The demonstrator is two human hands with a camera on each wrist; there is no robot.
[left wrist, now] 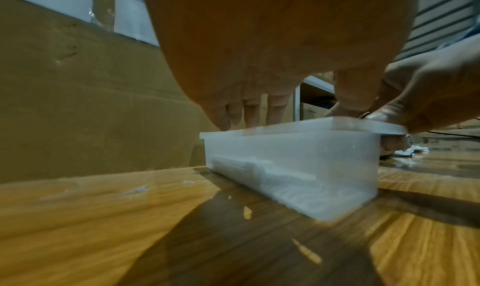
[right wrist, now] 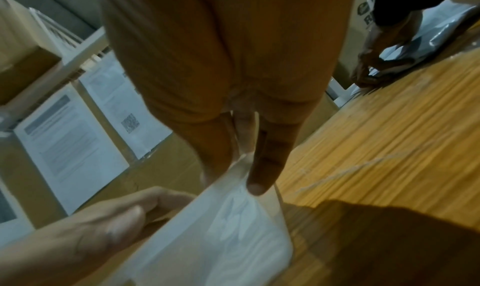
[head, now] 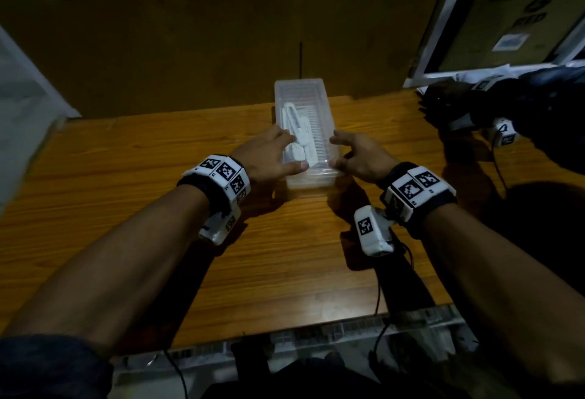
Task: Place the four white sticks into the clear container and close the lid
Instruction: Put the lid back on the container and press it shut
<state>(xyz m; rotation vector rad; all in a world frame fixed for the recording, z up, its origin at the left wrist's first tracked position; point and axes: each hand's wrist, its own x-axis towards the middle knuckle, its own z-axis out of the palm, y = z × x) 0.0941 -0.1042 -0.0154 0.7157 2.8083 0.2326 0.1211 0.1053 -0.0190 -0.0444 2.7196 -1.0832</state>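
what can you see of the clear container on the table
The clear container is a long, rectangular box of cloudy translucent plastic with a ribbed floor, standing flat on the wooden table near the cardboard wall. Its lid lies on top. White sticks show through, lying inside. The left hand presses its fingers on the lid's left edge; the right hand touches the right edge.

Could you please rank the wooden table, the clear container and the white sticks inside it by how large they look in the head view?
Largest to smallest, as they look in the head view:
1. Wooden table, filling most of the lower picture.
2. Clear container, a small box by comparison.
3. White sticks, lying within the container, so clearly smallest.
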